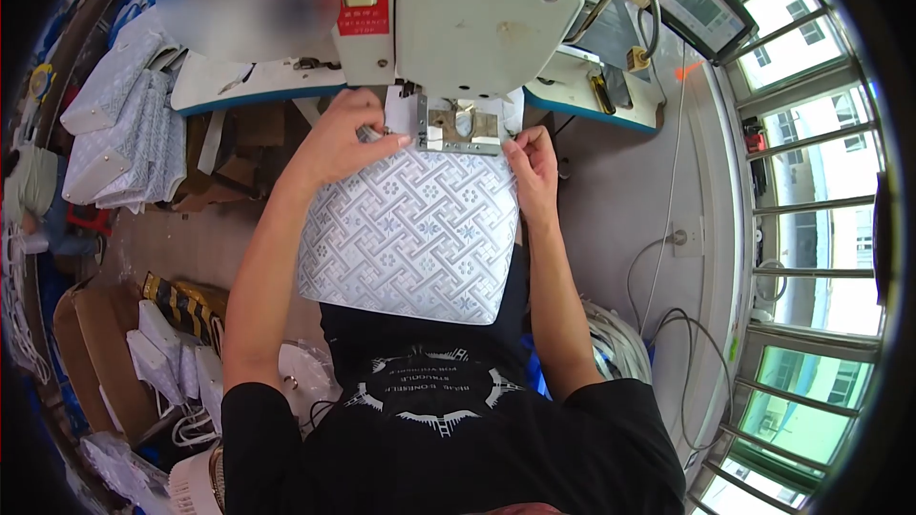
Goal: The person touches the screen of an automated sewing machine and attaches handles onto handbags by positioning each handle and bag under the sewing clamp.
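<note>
A white and grey patterned fabric bag piece hangs from the sewing machine down over my lap. Its upper edge lies at the metal clamp plate under the machine head. On the clamp's left side my left hand has its fingers curled at the fabric's top edge, thumb pointing toward the plate. My right hand pinches the upper right corner of the fabric, close beside the clamp.
Patterned bags are stacked at the left. A cardboard box and white pieces lie lower left. A monitor stands upper right, beside barred windows. Cables hang along the right wall.
</note>
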The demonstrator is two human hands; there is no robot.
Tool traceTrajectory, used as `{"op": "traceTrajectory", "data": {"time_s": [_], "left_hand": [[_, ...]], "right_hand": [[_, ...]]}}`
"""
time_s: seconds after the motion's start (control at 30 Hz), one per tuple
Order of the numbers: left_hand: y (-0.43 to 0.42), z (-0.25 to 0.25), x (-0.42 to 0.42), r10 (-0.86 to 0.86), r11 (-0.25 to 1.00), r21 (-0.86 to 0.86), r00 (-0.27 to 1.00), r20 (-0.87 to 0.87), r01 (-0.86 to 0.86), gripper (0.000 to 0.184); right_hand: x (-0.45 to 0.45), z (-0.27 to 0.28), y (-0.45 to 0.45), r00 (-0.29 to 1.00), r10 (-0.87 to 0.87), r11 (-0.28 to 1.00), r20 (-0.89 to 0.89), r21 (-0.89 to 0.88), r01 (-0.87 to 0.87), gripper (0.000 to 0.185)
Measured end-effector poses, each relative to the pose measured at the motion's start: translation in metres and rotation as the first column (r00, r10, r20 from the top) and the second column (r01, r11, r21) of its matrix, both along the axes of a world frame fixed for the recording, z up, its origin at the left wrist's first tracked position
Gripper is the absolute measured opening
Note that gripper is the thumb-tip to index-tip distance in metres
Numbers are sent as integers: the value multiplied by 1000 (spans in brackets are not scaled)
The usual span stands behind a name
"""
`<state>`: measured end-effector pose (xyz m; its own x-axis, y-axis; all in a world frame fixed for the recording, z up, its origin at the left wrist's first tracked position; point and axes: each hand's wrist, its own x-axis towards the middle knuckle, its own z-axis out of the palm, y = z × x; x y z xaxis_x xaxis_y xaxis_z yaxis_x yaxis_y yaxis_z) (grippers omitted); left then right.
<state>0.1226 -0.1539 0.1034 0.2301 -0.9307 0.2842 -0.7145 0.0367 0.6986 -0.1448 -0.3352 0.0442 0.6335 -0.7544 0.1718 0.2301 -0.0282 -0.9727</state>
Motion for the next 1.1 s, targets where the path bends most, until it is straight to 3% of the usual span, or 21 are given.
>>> {"op": "traceTrajectory", "data": {"time_s": [0.13, 0.23, 0.37, 0.53, 0.8, 0.9, 1.0, 1.07, 1.1], "left_hand": [[20, -10, 0, 94, 995, -14, 978, -187, -99, 33], [23, 1, -8, 114, 993, 61, 973, -200, -104, 32], [17, 6, -4, 104, 992, 90, 986, -127, -93, 31], [19, 8, -11, 148, 985, 87, 989, -10, -147, 31], [19, -1, -10, 149, 989, 1, 989, -18, -149, 31], [15, -5, -4, 145, 988, -47, 989, -39, -147, 32], [25, -10, -9, 175, 984, -23, 983, -61, -177, 34], [24, -9, -5, 189, 981, -23, 981, -44, -190, 35], [21, -9, -3, 204, 979, -8, 979, 1, -204, 38]], "right_hand": [[2, 0, 5, 998, -7, 1000, 66, -17, 8, 19], [-1, 1, 7, 998, -47, 999, 34, -25, 47, 18], [-1, 2, 6, 998, -60, 992, 19, -106, 61, 18], [-4, -1, 6, 998, -55, 996, 18, -72, 56, 18], [-3, -3, 1, 1000, -1, 997, 13, -83, 2, 16], [-4, -2, -1, 997, -71, 987, -11, -146, 69, 17], [-14, 15, 26, 985, -129, 987, -112, -106, 117, 20], [-21, 49, 52, 877, -166, 984, -450, -126, 122, 42], [-20, 43, 54, 880, -147, 988, -451, -108, 110, 42]]}}
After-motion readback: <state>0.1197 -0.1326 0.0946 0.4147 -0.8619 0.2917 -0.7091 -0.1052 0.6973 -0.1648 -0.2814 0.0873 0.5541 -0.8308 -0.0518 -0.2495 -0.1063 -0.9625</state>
